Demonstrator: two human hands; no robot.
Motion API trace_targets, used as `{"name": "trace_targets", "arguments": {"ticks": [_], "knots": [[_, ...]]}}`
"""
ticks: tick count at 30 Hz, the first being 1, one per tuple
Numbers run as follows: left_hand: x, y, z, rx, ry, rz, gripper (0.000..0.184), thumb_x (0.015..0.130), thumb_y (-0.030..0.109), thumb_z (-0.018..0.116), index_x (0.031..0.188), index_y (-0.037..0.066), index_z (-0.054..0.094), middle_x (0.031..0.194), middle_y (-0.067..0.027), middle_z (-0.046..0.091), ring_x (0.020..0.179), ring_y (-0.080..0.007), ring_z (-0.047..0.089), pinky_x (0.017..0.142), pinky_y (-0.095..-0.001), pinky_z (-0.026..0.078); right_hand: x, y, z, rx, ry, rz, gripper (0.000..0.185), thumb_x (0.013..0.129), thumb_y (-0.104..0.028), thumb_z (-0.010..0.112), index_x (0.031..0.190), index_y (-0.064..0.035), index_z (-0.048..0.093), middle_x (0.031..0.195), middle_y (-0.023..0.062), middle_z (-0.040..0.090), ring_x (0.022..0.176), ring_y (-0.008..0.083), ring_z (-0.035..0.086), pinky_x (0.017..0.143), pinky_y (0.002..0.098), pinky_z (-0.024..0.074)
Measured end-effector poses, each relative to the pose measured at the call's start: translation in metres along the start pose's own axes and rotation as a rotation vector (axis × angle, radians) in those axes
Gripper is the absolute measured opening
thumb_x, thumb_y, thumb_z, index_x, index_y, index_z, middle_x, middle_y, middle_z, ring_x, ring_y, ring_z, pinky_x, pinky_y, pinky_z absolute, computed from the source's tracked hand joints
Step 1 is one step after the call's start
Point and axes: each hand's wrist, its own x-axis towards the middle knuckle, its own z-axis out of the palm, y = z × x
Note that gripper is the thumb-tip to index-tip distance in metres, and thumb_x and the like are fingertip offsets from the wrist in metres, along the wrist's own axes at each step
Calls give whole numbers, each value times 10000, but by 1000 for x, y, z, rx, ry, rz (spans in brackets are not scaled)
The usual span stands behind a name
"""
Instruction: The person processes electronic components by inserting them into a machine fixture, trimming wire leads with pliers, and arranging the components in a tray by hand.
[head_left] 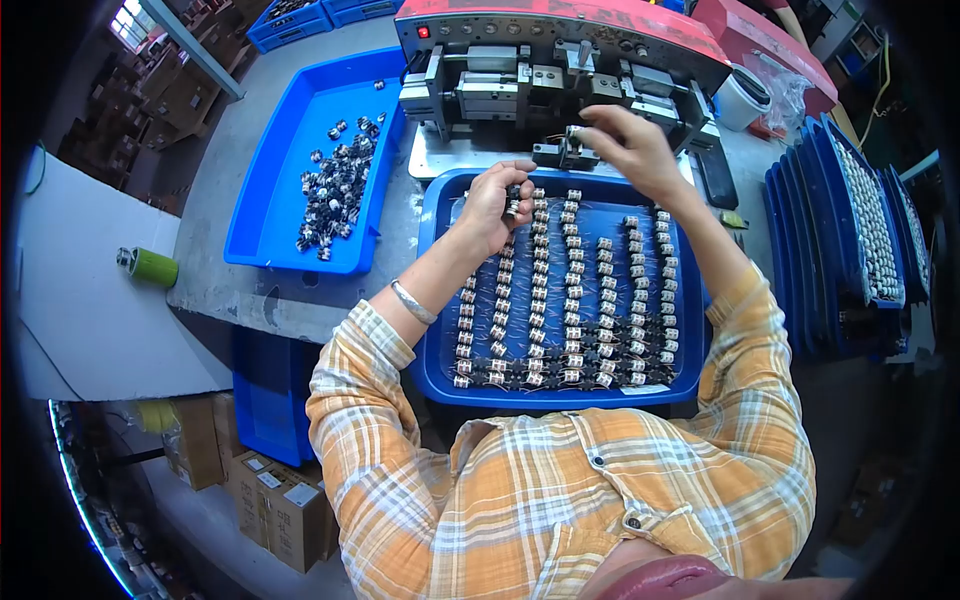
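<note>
My left hand (492, 208) is closed around a few small dark cylindrical parts (513, 203) with pale bands, over the far left part of the blue tray (432, 365). My right hand (635, 150) reaches to the small metal fixture (548, 152) at the front of the machine (490, 95). Its thumb and fingertips are bent about a small cylindrical part (574, 134) there; the exact grip is hard to make out. Below both hands, similar parts with thin wires stand in several long rows (573, 265) in the tray.
At left, a blue bin (250, 220) holds a loose heap of the same parts (338, 190). Stacked blue trays (815, 230) stand at right, with filled rows in one. A green cylinder (153, 266) lies on a white surface. Cardboard boxes (280, 510) stand low at left.
</note>
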Motion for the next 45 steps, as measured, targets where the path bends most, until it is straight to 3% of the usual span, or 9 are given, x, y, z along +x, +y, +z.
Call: {"name": "trace_targets", "arguments": {"ticks": [1, 3, 5, 9, 19, 27, 31, 33, 45], "knots": [[-4, 1, -3, 8, -9, 0, 196, 811, 59, 442, 1001, 26, 472, 615, -35, 465, 475, -114, 428, 391, -224, 332, -9, -23, -13, 550, -32, 135, 215, 836, -200, 563, 926, -7, 593, 718, 39, 559, 630, 105, 547, 648, 263, 474], [-13, 4, -3, 51, -6, 0, 215, 835, 98, 447, 1035, 20, 447, 606, -14, 428, 478, -98, 395, 396, -209, 294, -29, -65, -44, 1335, -509, -248, 252, 899, -228, 447, 864, -31, 599, 727, 40, 557, 653, 148, 545, 809, 432, 444], [-19, 7, -3, 81, -24, -8, 220, 838, 107, 455, 1043, 28, 449, 611, -12, 430, 485, -91, 395, 411, -208, 296, -47, -112, -69, 1577, -966, -369, 304, 901, -213, 422, 792, -4, 614, 658, 87, 579, 596, 183, 557, 871, 526, 399], [-19, 5, 3, 63, 1, -23, 217, 829, 77, 458, 1038, 17, 459, 609, -15, 449, 490, -96, 420, 412, -206, 324, -80, -161, -85, 1876, -1189, -320, 305, 852, -79, 405, 740, 135, 591, 590, 189, 537, 537, 231, 552, 894, 615, 346], [-17, 6, 5, 61, -7, 12, 196, 829, 69, 452, 1016, 14, 463, 615, -20, 448, 491, -95, 417, 405, -203, 314, -73, -166, -73, 1965, -1412, -253, 331, 847, -133, 350, 796, 90, 589, 621, 155, 548, 596, 248, 566, 859, 564, 329], [-16, 4, -2, 61, 15, 32, 211, 834, 82, 470, 1029, 4, 469, 612, -13, 446, 499, -89, 406, 427, -205, 327, -69, -164, -56, 1943, -1241, -224, 389, 863, -290, 359, 880, 40, 563, 625, 90, 544, 678, 248, 577, 742, 397, 424], [-16, 8, -10, 50, 56, 52, 152, 847, 86, 456, 985, 39, 499, 606, -23, 468, 481, -97, 438, 414, -208, 352, -57, -135, -26, 1932, -646, 101, 430, 871, -369, 363, 922, 16, 549, 628, 57, 542, 720, 247, 583, 684, 313, 472], [-25, 14, -13, 27, -28, 8, 137, 840, 107, 493, 960, 43, 508, 605, -24, 469, 475, -99, 429, 414, -212, 341, -48, -109, -10, 1892, -281, 304, 331, 839, -263, 393, 904, 16, 557, 541, 20, 438, 504, 126, 372, 595, 281, 398], [-37, 12, -3, 221, -56, 27, 184, 828, 163, 578, 956, 50, 511, 605, 6, 467, 473, -68, 439, 399, -181, 331, -54, -70, 9, 1804, 7, 494, 300, 805, -238, 460, 856, 31, 585, 533, 20, 438, 498, 111, 369, 604, 280, 407]]}}
